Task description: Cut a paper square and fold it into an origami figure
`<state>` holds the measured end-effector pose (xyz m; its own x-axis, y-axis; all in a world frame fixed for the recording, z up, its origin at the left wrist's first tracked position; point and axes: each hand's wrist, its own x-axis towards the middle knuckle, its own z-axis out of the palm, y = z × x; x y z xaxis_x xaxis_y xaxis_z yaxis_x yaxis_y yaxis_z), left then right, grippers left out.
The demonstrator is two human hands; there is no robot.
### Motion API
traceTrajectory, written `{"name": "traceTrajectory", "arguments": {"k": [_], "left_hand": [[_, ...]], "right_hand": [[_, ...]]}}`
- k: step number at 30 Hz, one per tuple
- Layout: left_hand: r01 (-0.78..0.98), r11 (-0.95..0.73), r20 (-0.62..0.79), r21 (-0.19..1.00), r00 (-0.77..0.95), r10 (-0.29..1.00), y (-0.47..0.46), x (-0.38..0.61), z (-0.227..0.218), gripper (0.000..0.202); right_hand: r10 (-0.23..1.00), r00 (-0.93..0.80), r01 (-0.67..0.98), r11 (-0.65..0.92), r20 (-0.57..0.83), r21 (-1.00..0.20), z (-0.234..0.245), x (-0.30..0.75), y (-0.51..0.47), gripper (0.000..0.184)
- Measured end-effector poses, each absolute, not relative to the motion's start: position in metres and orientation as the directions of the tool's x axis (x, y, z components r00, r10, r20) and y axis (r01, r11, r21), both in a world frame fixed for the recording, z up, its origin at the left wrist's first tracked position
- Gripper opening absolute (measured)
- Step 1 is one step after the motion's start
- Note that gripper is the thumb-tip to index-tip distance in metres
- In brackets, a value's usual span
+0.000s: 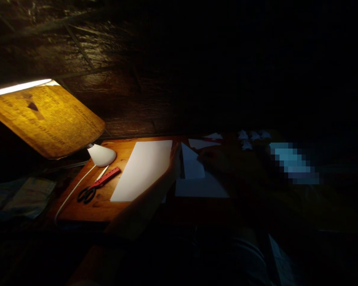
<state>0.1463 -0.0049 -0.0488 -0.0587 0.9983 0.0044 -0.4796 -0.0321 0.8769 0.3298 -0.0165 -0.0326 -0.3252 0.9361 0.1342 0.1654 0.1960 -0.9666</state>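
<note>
A partly folded piece of white paper (193,165) stands raised between my two hands. My left hand (174,157) is closed at its left edge, lit from the lamp side, its fingers mostly in shadow. At the right edge, my right hand (213,157) pinches the paper; the hand is very dim. Beneath lies a white sheet (201,188). Left of my left wrist is a larger blank white sheet (146,167), brightly lit. Farther left on the wooden table (86,212) rest scissors (91,190) with black handles and a red, hole-marked blade part.
A lamp with a yellow printed shade (50,119) and white base (103,155) stands at the left, its cord (74,186) trailing over the table. Paper pieces (203,143) and several small folded white shapes (253,136) lie at the back. A blurred bright patch (295,163) is at right.
</note>
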Motion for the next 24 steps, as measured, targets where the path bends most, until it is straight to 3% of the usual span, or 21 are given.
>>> {"name": "traceTrajectory", "arguments": {"k": [8,19,24], "left_hand": [[-0.233,-0.002,0.008,0.973,0.022,1.0,-0.007,0.146,-0.047,0.036],[-0.228,0.027,-0.029,0.973,-0.005,1.0,-0.01,0.148,-0.041,0.029],[-0.246,-0.028,0.028,0.969,-0.004,1.0,-0.009,0.149,-0.044,0.029]], "right_hand": [[0.943,-0.275,0.248,0.257,0.187,-0.934,-0.04,0.329,-0.01,0.024],[0.921,-0.209,0.277,0.378,0.329,-0.883,-0.036,0.323,-0.015,0.016],[0.903,-0.199,0.27,0.424,0.38,-0.865,-0.031,0.319,-0.02,0.015]]}}
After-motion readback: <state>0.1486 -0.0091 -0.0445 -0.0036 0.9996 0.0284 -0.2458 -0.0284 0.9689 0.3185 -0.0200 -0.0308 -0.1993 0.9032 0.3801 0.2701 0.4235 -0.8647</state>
